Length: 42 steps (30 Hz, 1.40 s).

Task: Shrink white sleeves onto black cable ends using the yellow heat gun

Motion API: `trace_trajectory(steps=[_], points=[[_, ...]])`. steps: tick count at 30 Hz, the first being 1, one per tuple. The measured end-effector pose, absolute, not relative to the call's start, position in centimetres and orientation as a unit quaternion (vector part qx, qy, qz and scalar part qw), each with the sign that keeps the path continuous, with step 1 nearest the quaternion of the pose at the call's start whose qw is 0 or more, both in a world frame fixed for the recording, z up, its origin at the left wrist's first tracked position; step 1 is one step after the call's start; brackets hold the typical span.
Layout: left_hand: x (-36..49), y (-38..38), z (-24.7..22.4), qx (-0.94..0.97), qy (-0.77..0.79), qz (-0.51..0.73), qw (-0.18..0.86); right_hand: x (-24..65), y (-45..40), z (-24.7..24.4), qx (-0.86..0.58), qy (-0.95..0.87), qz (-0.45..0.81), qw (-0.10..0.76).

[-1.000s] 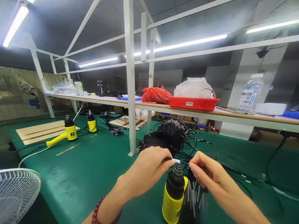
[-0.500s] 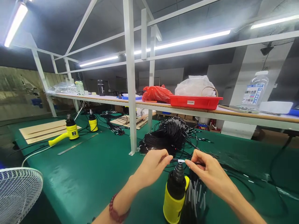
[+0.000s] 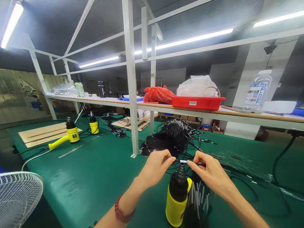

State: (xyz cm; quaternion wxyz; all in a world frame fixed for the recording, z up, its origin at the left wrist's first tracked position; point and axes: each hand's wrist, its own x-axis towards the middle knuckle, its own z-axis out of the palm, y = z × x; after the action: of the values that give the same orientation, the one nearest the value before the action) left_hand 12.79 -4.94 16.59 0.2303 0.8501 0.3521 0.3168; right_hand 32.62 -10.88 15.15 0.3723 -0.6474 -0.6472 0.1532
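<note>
A thin black cable (image 3: 177, 160) with a short white sleeve (image 3: 183, 161) is stretched level between my hands. My left hand (image 3: 158, 166) pinches it on the left of the sleeve. On the other side my right hand (image 3: 207, 167) pinches it close to the sleeve's right end. Directly under the sleeve stands an upright yellow and black heat gun (image 3: 177, 199), its stepped nozzle pointing up and almost touching it. Beside the gun lies a bundle of cables with grey sleeves (image 3: 198, 198). Behind my hands sits a large heap of black cables (image 3: 166, 137).
Two more heat guns (image 3: 72, 131) (image 3: 93, 123) stand at the left by wooden boards (image 3: 42, 133) and a metal ruler (image 3: 77, 147). A white fan (image 3: 20, 199) is at lower left. A white post (image 3: 131, 79) rises mid-table; the shelf holds a red tray (image 3: 198, 104). A co-worker's hand (image 3: 146, 118) shows behind.
The view has shifted slightly. Both hands still hold the cable above the nozzle, with the white sleeve in nearly the same place.
</note>
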Motion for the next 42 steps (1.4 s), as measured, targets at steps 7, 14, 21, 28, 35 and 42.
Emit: trace_trajectory(steps=[7,14,21,28,35,42], points=[[13.0,-5.1,16.9,0.847,0.355,0.314,0.241,32.8,-10.6,14.8,-0.659,-0.639,0.152,0.366],[13.0,-5.1,16.8,0.839,0.346,0.319,0.272,32.9,-11.0,15.3,-0.658,-0.644,0.157,0.356],[12.6,-4.7,16.9,0.838,0.342,0.325,0.273,33.1,-12.1,16.6,-0.616,-0.689,0.18,0.336],[12.6,-4.2,16.4,0.853,0.35,0.303,0.242,32.8,-11.8,16.9,-0.62,-0.687,0.168,0.339],[12.8,-4.7,16.5,0.834,0.336,0.334,0.282,33.0,-11.7,16.6,-0.625,-0.678,0.172,0.346],[12.9,-4.9,16.5,0.826,0.336,0.344,0.293,33.2,-11.8,16.8,-0.621,-0.694,0.16,0.326]])
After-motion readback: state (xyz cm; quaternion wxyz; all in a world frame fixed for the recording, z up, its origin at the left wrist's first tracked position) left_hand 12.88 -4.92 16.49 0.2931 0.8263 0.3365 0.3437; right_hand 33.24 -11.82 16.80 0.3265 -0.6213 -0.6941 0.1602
